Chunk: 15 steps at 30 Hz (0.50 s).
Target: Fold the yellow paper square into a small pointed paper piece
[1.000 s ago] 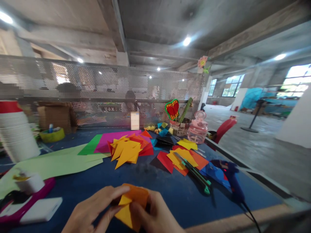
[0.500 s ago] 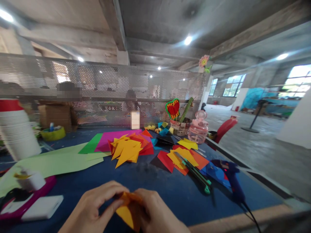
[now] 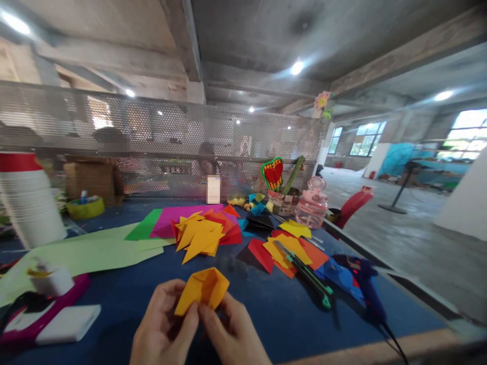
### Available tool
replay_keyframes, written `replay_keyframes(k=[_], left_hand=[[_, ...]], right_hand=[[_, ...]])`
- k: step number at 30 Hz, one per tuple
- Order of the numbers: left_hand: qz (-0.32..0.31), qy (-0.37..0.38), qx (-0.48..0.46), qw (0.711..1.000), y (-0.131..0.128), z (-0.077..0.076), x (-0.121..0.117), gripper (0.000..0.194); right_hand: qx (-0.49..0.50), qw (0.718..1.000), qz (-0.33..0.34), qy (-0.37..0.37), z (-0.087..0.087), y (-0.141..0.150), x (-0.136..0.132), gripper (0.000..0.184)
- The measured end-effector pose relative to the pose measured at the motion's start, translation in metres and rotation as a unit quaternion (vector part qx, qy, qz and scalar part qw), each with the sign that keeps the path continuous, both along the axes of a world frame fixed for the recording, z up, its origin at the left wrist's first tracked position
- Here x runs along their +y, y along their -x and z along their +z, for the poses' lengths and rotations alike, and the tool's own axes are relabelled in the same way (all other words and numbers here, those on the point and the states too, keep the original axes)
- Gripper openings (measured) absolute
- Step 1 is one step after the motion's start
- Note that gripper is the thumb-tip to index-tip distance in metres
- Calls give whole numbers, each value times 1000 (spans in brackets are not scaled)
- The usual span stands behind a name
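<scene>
A folded piece of orange-yellow paper (image 3: pixel 204 289) is pinched between my two hands at the near edge of the blue tabletop. My left hand (image 3: pixel 163 324) grips its left lower side, thumb on the front. On the other side my right hand (image 3: pixel 232 327) holds the lower right corner, its thumb close beside the left one. Creases show on the paper and its middle is bent inward. Beyond my hands lies a pile of cut yellow-orange paper pieces (image 3: pixel 200 233), with red pieces (image 3: pixel 233 235) beneath.
To the right are a green utility knife (image 3: pixel 310 276) on paper scraps and a dark blue glue gun (image 3: pixel 363 284) with a cable. A pink clear bottle (image 3: pixel 312 205) stands behind. At left are stacked white cups (image 3: pixel 34 203), a power strip (image 3: pixel 45 309) and pale green paper (image 3: pixel 91 251).
My hands have turned the folded paper up, so its creased front shows above the thumbs. Both thumbs now press its lower edge. The view has shifted slightly.
</scene>
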State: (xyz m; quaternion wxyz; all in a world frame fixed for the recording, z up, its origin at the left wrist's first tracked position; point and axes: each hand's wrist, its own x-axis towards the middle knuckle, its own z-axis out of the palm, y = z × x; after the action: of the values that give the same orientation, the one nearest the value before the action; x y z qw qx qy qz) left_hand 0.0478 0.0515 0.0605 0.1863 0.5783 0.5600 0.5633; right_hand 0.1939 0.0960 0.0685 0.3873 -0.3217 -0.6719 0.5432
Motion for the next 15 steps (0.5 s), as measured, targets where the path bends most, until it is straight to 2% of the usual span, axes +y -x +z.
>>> replay_keyframes(k=[5, 9, 12, 14, 15], left_hand=[[-34, 28, -4, 999, -5, -6, -2, 30], [-53, 37, 51, 997, -2, -11, -5, 36], [58, -58, 168, 982, 3, -17, -11, 45], [127, -144, 262, 946, 5, -20, -15, 38], [134, -183, 305, 925, 6, -21, -17, 33]], right_hand=[[-64, 995, -27, -75, 12, -11, 2, 22], [-129, 987, -33, -91, 18, -21, 9, 20], [-177, 979, -46, -87, 17, -26, 14, 21], [-199, 975, -54, -81, 15, -28, 15, 25], [-205, 974, -57, -77, 15, -28, 15, 29]])
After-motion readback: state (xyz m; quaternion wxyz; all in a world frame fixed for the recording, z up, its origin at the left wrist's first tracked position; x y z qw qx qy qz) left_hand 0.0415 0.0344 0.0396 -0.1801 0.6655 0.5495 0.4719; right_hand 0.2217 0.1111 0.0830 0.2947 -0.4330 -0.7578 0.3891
